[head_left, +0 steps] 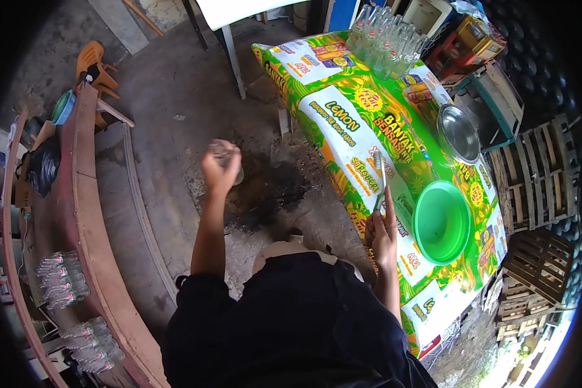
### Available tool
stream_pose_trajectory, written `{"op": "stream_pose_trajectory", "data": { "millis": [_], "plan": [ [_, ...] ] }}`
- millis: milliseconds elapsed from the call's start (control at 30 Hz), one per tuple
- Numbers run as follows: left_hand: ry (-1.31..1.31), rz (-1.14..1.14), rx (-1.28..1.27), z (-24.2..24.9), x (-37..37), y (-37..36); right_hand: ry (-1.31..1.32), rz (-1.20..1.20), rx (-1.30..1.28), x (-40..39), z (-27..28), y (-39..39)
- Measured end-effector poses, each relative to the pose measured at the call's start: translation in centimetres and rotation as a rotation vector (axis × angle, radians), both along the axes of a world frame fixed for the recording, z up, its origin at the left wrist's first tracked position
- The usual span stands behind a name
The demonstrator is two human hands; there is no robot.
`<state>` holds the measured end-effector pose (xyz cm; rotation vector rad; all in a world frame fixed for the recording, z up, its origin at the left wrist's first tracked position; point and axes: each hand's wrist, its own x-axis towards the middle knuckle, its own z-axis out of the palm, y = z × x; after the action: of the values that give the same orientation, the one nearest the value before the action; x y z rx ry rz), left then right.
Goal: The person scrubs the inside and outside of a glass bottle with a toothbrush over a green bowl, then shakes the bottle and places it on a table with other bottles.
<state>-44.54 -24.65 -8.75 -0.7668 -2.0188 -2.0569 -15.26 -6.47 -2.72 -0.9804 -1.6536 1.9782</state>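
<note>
My left hand point(218, 169) is raised over the floor on the left, its fingers wrapped around a clear glass bottle point(239, 176). Most of that bottle is hidden by the hand. At the table's near edge, my right hand point(383, 234) is closed on the handle of a slim brush point(378, 161), bristles pointing away from me. Just right of this hand, a green plastic basin point(441, 223) sits on the table with its inside visible. A metal bowl point(459, 134) stands farther back along the table's right side.
A bright printed cover drapes the table point(349, 139). Several upright glass bottles point(385, 45) crowd its far end. More bottles point(64, 281) lie stacked beside the wooden bench point(87, 213) on the left. Wooden pallets point(537, 174) lean at right; an orange chair point(94, 64) stands far left.
</note>
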Motion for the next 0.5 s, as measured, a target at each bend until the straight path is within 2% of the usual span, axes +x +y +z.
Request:
{"op": "stream_pose_trajectory", "data": {
  "millis": [33, 100, 167, 200, 233, 300, 367, 400, 433, 500],
  "plan": [
    [-0.113, 0.058, 0.123, 0.1, -0.9, -0.6, 0.019, 0.009, 0.013, -0.2, 0.1, 0.1],
    [-0.4, -0.04, 0.592, 0.5, -1.9, -0.6, 0.003, 0.008, 0.028, 0.0, 0.0, 0.0],
    [-0.14, -0.066, -0.02, 1.0, -0.7, -0.2, 0.01, -0.001, 0.032, -0.3, -0.3, 0.4],
    [0.215, 0.007, -0.177, 0.5, -1.2, 0.1, 0.029, -0.004, 0.043, -0.4, -0.1, 0.3],
    [-0.094, -0.081, 0.125, 0.0, -2.2, -0.4, 0.024, -0.004, 0.062, -0.4, -0.1, 0.5],
    [-0.34, -0.114, 0.573, -0.4, -3.4, -0.4, 0.022, -0.007, 0.086, -0.5, -0.3, 0.4],
    [-0.124, -0.061, 0.014, -0.7, -2.5, 0.2, 0.016, -0.019, 0.09, -0.8, -0.1, 0.3],
    [-0.061, -0.044, -0.033, -1.1, -2.8, 0.2, 0.019, -0.023, 0.075, -0.6, 0.0, 0.2],
    [-0.174, -0.077, -0.001, -0.6, -3.7, -0.8, 0.028, -0.028, 0.063, -0.6, 0.1, 0.2],
    [-0.327, -0.124, 0.471, -1.5, -4.6, -0.2, -0.01, -0.032, 0.088, -0.5, 0.2, -0.1]
  ]
}}
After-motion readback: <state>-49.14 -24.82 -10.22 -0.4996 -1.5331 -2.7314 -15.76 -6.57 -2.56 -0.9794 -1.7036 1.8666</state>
